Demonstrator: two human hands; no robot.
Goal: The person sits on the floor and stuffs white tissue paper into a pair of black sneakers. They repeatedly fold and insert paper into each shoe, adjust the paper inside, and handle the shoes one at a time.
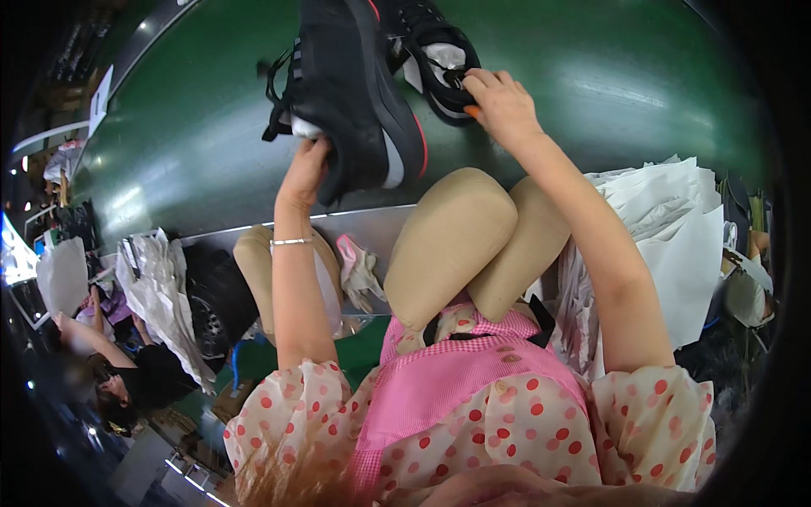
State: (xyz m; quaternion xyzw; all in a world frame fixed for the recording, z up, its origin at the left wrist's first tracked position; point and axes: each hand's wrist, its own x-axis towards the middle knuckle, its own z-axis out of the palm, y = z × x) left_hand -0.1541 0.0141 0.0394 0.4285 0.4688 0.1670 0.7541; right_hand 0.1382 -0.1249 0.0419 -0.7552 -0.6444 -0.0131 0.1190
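The left hand (306, 173) is closed around the heel of a black shoe (351, 93), lifting it off the green table (608, 93) so that its dark sole with a white and red edge faces the camera. Its laces hang loose on the left side. The right hand (500, 101) reaches to a second black shoe (435, 59) lying on the table just beside the first; its fingers are curled at the shoe's opening, where white paper stuffing (446, 56) shows. They seem to pinch the paper or the collar, though the view is too foreshortened to tell which. A thin bracelet (290, 242) sits on the left wrist.

Below the table edge the person's knees in tan trousers (456, 237) rise between the arms, above a pink apron (439, 389) and a dotted blouse. A stack of white paper sheets (667, 228) lies to the right, and crumpled paper (160, 296) to the left. Another person (118, 372) sits at lower left.
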